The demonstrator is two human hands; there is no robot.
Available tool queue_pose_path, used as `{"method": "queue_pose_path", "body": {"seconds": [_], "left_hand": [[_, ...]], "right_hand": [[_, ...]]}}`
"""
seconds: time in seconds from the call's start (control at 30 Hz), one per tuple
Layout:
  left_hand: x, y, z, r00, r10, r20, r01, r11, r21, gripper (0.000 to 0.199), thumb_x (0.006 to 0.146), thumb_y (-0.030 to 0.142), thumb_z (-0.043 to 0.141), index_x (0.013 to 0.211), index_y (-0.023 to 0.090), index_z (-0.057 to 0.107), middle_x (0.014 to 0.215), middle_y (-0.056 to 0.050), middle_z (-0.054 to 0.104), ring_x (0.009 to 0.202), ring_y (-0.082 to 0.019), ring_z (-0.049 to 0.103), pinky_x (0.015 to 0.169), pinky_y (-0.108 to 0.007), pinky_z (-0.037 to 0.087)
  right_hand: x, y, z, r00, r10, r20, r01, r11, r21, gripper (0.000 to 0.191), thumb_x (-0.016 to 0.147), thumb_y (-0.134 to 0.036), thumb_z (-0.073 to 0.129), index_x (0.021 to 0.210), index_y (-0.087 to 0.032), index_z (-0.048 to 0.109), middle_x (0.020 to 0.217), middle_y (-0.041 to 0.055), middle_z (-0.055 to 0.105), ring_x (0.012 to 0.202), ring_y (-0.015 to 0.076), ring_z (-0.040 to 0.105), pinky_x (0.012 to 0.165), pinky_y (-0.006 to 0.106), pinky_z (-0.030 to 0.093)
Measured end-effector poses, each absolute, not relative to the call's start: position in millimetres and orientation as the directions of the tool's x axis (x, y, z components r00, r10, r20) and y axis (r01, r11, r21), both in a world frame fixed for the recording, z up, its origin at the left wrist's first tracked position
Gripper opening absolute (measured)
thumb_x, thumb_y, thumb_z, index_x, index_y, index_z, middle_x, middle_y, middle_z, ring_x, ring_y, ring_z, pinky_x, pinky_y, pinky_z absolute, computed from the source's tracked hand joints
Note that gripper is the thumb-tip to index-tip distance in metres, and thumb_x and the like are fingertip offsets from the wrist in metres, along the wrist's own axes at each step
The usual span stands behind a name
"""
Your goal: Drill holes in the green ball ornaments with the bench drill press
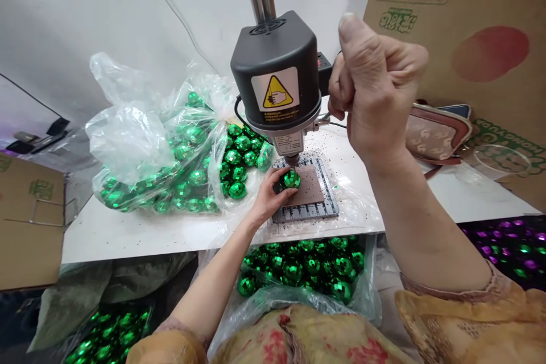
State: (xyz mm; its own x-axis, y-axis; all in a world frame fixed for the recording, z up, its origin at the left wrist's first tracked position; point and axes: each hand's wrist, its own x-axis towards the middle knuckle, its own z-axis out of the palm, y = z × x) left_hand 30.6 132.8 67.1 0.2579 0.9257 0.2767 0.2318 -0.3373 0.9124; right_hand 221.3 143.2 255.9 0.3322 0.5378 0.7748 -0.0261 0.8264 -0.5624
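A small black drill press [277, 74] with a yellow warning label stands at the middle of the white table. Below its chuck, my left hand [275, 190] grips a shiny green faceted ball [292, 178] between thumb and fingers, over a brown board [309, 185] on the slotted metal base [330, 205]. My right hand [375, 79] is raised beside the drill head, its fingers curled at the machine's right side; what they hold is hidden behind the hand.
Clear plastic bags of green balls [170, 165] lie left on the white table [128, 239]. An open bag of green balls [298, 267] sits below the front edge. Right are a patterned purse [435, 133] and large cardboard box [460, 23]; another box [29, 239] stands left.
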Motion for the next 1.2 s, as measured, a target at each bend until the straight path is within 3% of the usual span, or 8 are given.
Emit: {"method": "queue_pose_path", "body": {"seconds": [0.13, 0.4, 0.67, 0.97, 1.2], "left_hand": [[35.9, 134.4, 62.3, 0.235, 0.94, 0.247, 0.205, -0.296, 0.933, 0.057, 0.071, 0.03, 0.089, 0.124, 0.024, 0.067, 0.119, -0.008, 0.065, 0.117, -0.028, 0.059, 0.109, -0.045, 0.044], [51.3, 126.1, 53.6, 0.221, 0.955, 0.198, 0.156, -0.235, 0.959, 0.055, 0.075, 0.033, 0.086, 0.124, 0.021, 0.063, 0.127, -0.01, 0.066, 0.12, -0.028, 0.061, 0.11, -0.045, 0.044], [61.9, 121.0, 53.8, 0.143, 0.981, 0.128, 0.06, -0.138, 0.989, 0.053, 0.075, 0.037, 0.087, 0.121, 0.022, 0.065, 0.118, -0.008, 0.069, 0.111, -0.025, 0.064, 0.107, -0.042, 0.046], [63.3, 120.4, 55.4, 0.131, 0.982, 0.134, 0.039, -0.14, 0.989, 0.053, 0.073, 0.039, 0.088, 0.117, 0.022, 0.065, 0.116, -0.008, 0.069, 0.113, -0.027, 0.063, 0.108, -0.044, 0.047], [62.3, 120.0, 50.9, 0.15, 0.977, 0.15, 0.035, -0.157, 0.987, 0.052, 0.076, 0.04, 0.086, 0.119, 0.022, 0.064, 0.12, -0.008, 0.068, 0.117, -0.027, 0.063, 0.109, -0.044, 0.046]], "right_hand": [[221.4, 143.9, 255.6, 0.334, 0.506, 0.796, -0.085, 0.857, -0.509, 0.057, 0.089, -0.042, 0.067, 0.045, -0.021, 0.038, 0.04, -0.0055, 0.029, 0.037, 0.0071, 0.026, 0.043, 0.032, 0.019], [221.6, 144.6, 255.5, 0.34, 0.506, 0.793, -0.062, 0.853, -0.518, 0.061, 0.085, -0.054, 0.069, 0.044, -0.021, 0.037, 0.039, -0.0062, 0.029, 0.036, 0.0062, 0.029, 0.041, 0.03, 0.02], [219.1, 143.5, 256.8, 0.345, 0.5, 0.794, -0.15, 0.865, -0.479, 0.056, 0.089, -0.034, 0.068, 0.044, -0.019, 0.039, 0.039, -0.0063, 0.032, 0.034, 0.0042, 0.024, 0.04, 0.029, 0.014], [215.2, 132.5, 238.1, 0.39, 0.413, 0.823, -0.028, 0.899, -0.438, 0.056, 0.095, -0.026, 0.057, 0.046, -0.018, 0.03, 0.042, -0.0053, 0.023, 0.039, 0.0045, 0.028, 0.047, 0.029, 0.015], [217.8, 124.1, 210.8, 0.413, 0.383, 0.826, 0.081, 0.888, -0.452, 0.065, 0.092, -0.042, 0.06, 0.044, -0.018, 0.023, 0.042, -0.004, 0.02, 0.039, 0.0068, 0.024, 0.046, 0.033, 0.017]]}}
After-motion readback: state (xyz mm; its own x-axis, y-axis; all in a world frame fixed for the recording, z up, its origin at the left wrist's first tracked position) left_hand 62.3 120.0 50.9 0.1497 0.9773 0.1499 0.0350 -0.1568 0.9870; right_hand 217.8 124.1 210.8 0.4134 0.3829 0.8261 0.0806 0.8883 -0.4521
